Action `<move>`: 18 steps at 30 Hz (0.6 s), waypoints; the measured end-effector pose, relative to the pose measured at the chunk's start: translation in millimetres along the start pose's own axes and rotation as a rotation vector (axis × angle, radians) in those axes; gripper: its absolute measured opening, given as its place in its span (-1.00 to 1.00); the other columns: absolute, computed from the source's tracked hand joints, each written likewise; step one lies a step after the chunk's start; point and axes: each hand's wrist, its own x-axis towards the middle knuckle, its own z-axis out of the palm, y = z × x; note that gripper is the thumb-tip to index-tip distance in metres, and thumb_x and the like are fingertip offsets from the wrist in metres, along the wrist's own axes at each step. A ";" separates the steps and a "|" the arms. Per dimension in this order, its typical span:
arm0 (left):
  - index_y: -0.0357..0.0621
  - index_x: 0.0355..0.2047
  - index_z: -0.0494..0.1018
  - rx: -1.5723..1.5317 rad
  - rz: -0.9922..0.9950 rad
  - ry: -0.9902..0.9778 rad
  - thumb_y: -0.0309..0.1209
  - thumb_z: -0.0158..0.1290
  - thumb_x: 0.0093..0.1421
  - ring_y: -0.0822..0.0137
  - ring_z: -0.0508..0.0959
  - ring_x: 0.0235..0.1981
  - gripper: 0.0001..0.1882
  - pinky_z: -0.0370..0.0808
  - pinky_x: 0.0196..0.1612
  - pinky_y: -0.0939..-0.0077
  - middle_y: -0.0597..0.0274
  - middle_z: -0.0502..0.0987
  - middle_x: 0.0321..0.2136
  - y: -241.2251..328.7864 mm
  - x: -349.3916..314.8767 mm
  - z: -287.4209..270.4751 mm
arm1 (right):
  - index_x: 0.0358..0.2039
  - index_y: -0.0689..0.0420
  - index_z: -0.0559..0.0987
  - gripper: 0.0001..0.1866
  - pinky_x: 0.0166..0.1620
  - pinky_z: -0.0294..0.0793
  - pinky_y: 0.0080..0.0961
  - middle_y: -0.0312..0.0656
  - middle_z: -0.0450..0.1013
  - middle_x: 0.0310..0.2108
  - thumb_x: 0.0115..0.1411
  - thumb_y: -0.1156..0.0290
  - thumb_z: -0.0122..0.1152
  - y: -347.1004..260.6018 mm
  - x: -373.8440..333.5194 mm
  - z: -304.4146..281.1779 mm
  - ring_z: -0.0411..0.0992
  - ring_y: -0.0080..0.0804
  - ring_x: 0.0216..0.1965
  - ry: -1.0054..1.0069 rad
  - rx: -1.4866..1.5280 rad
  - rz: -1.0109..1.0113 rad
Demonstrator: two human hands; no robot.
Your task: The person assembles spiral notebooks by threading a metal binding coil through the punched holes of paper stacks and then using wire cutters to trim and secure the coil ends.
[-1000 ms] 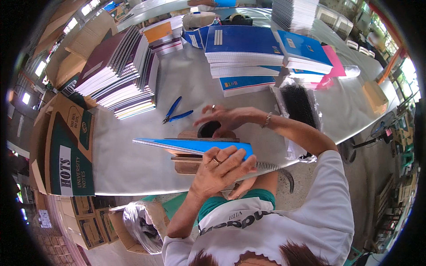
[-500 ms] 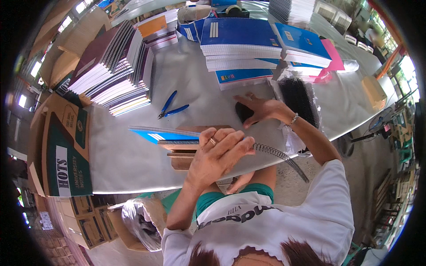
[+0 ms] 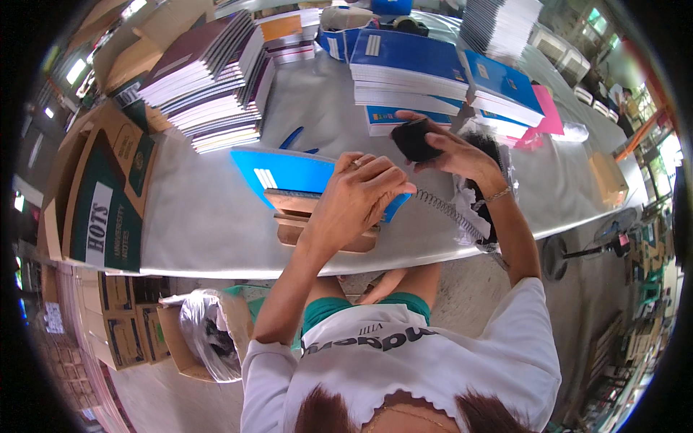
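My left hand [image 3: 357, 191] is closed over the edge of a blue-covered notebook [image 3: 285, 172], which stands tilted on a wooden stand [image 3: 294, 229] near the table's front edge. From beside its fingertips a long dark wire coil [image 3: 449, 209] trails right, its loose end hanging past the table edge. My right hand [image 3: 462, 155] grips a small black, rounded pad [image 3: 415, 141], raised above the table; its exact kind is not clear. Behind the notebook lie blue-handled cutters [image 3: 291, 137], partly hidden. Under my right wrist, clear plastic [image 3: 468, 229] wraps a bundle of black coils [image 3: 482, 144].
Maroon spiral notebooks [image 3: 206, 79] are stacked at the far left, blue notebooks [image 3: 408, 65] at the back. A pink sheet [image 3: 548, 112] lies right of them. A green and brown carton [image 3: 108, 195] stands at the left edge. Below is an open box with plastic [image 3: 209, 335]; a fan [image 3: 559, 256] stands right.
My right hand has lifted the black pad off the table and turned it. The notebook now leans with more of its blue cover showing. The view has shifted slightly.
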 end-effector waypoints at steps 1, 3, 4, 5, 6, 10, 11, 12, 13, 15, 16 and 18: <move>-0.01 -0.18 0.49 -0.009 -0.010 0.046 -0.23 0.16 0.09 0.20 0.52 -0.13 -0.70 0.29 0.01 0.26 0.28 0.54 -0.24 0.8 -1.9 -2.3 | 0.35 0.10 0.05 -0.10 0.07 0.44 -0.30 -0.13 0.30 0.14 0.17 -0.06 0.21 -2.4 2.9 5.0 0.37 -0.32 0.05 -0.073 0.082 -0.015; -0.01 -0.18 0.49 -0.010 -0.035 0.143 -0.20 0.15 0.10 0.20 0.52 -0.11 -0.69 0.30 0.02 0.25 0.26 0.54 -0.22 8.4 3.0 1.8 | 0.36 0.07 0.00 -0.08 0.13 0.40 -0.23 -0.09 0.29 0.16 0.17 -0.09 0.19 -8.8 -1.1 10.9 0.32 -0.26 0.14 -0.074 0.161 -0.041; -0.02 -0.17 0.48 -0.028 -0.003 0.112 -0.20 0.14 0.11 0.19 0.52 -0.10 -0.69 0.30 0.01 0.24 0.26 0.54 -0.23 6.1 4.3 5.8 | 0.37 0.11 -0.04 -0.05 0.18 0.35 -0.22 -0.05 0.26 0.19 0.17 -0.08 0.19 -10.3 -6.5 6.3 0.30 -0.22 0.18 -0.094 0.169 -0.068; -0.02 -0.17 0.47 -0.040 0.004 0.088 -0.20 0.13 0.11 0.18 0.52 -0.08 -0.69 0.31 0.01 0.22 0.26 0.54 -0.23 2.2 3.7 8.8 | 0.37 0.14 -0.05 -0.01 0.22 0.30 -0.24 -0.04 0.27 0.18 0.14 -0.08 0.23 -13.6 -9.0 12.9 0.29 -0.21 0.19 -0.088 0.147 -0.080; -0.03 -0.20 0.47 0.035 0.096 0.161 -0.18 0.12 0.13 0.18 0.52 -0.09 -0.71 0.31 0.01 0.21 0.25 0.53 -0.23 0.7 4.4 10.8 | 0.38 0.15 -0.09 0.03 0.24 0.27 -0.26 -0.05 0.29 0.17 0.12 -0.09 0.25 -14.5 -11.0 13.6 0.30 -0.23 0.18 -0.105 0.107 -0.081; 0.00 -0.27 0.47 -0.057 0.038 0.184 -0.07 0.05 0.17 0.20 0.50 -0.07 -0.70 0.30 0.08 0.16 0.25 0.50 -0.22 2.0 4.3 13.7 | 0.38 0.19 -0.12 0.10 0.24 0.27 -0.31 0.01 0.25 0.16 0.08 -0.09 0.28 -23.3 -15.9 29.2 0.30 -0.24 0.17 -0.102 -0.038 -0.117; 0.00 -0.30 0.47 -0.055 0.014 0.120 -0.05 0.04 0.16 0.21 0.49 -0.06 -0.68 0.28 0.11 0.14 0.26 0.49 -0.20 1.0 7.2 14.7 | 0.37 0.19 -0.08 0.07 0.18 0.34 -0.34 0.03 0.23 0.18 0.08 -0.11 0.27 -23.2 -15.0 18.3 0.31 -0.23 0.15 -0.141 -0.046 -0.067; 0.00 -0.32 0.47 -0.067 0.002 0.049 -0.02 0.04 0.15 0.21 0.48 -0.05 -0.67 0.27 0.14 0.11 0.27 0.48 -0.19 -0.5 8.3 16.2 | 0.36 0.18 -0.04 0.05 0.12 0.41 -0.36 0.05 0.20 0.20 0.08 -0.14 0.27 -23.2 -15.3 7.3 0.33 -0.22 0.13 -0.160 -0.057 -0.020; -0.01 -0.32 0.48 0.033 -0.011 0.157 0.01 0.06 0.12 0.20 0.46 -0.02 -0.64 0.22 0.17 0.04 0.28 0.47 -0.18 -0.4 8.2 20.5 | 0.34 0.14 0.01 0.02 0.05 0.46 -0.38 0.08 0.18 0.21 0.07 -0.15 0.27 -22.5 -15.0 6.2 0.34 -0.20 0.11 -0.077 -0.114 -0.040; -0.02 -0.33 0.51 0.241 -0.028 0.362 0.07 0.12 0.04 0.18 0.41 0.03 -0.57 0.13 0.23 -0.10 0.29 0.45 -0.16 5.4 4.5 27.9 | 0.31 0.08 0.11 -0.04 -0.08 0.54 -0.42 0.15 0.15 0.22 0.06 -0.18 0.27 -22.7 -11.2 4.1 0.36 -0.17 0.07 0.095 -0.227 -0.091; -0.02 -0.32 0.52 0.302 -0.142 0.415 0.09 0.15 0.00 0.17 0.39 0.05 -0.54 0.07 0.24 -0.18 0.29 0.44 -0.16 7.6 -0.8 28.3 | 0.27 0.04 0.16 -0.09 -0.02 0.50 -0.39 0.16 0.15 0.22 0.05 -0.16 0.29 -27.4 -8.8 -0.6 0.35 -0.14 0.08 -0.038 -0.166 -0.120; -0.03 -0.30 0.54 0.398 -0.347 0.515 0.12 0.22 -0.10 0.14 0.34 0.08 -0.47 -0.05 0.26 -0.35 0.28 0.43 -0.15 13.8 -8.2 27.4 | 0.19 0.01 0.28 -0.18 0.06 0.42 -0.36 0.19 0.13 0.22 0.02 -0.14 0.33 -49.4 -13.9 1.3 0.34 -0.13 0.08 -0.218 -0.162 -0.161</move>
